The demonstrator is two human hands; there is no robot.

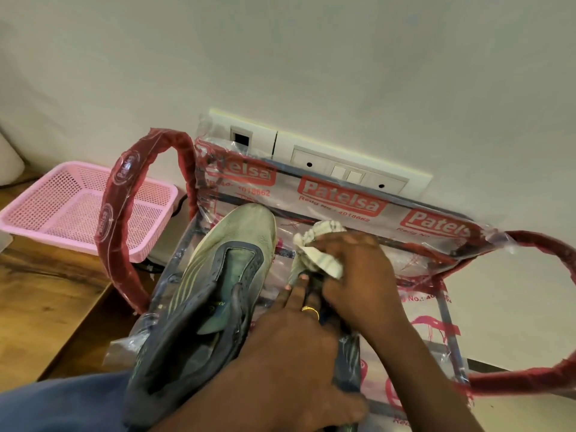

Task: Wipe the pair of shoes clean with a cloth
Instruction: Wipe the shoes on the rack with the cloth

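Gripping the crumpled pale cloth [318, 255] in the right hand [358, 275], fingers curled tight round it, pushing it down onto the far end of the second shoe [347, 366]. Barely any of that dark shoe on show, most of it hidden under both hands. Holding it with the left hand [296, 350], fingers laid along the top, thumb hooked round its near side, gold ring [310, 311] on one finger. Just beside on the left, the first shoe [230, 269], grey-green toe pointing far, dark blue round the opening, lying untouched. Both shoes down on a plastic-wrapped frame [118, 213] with red printing. Behind it, a white socket plate [349, 169] on the wall. Far left, a pink basket [78, 207] on a wooden table [46, 291].
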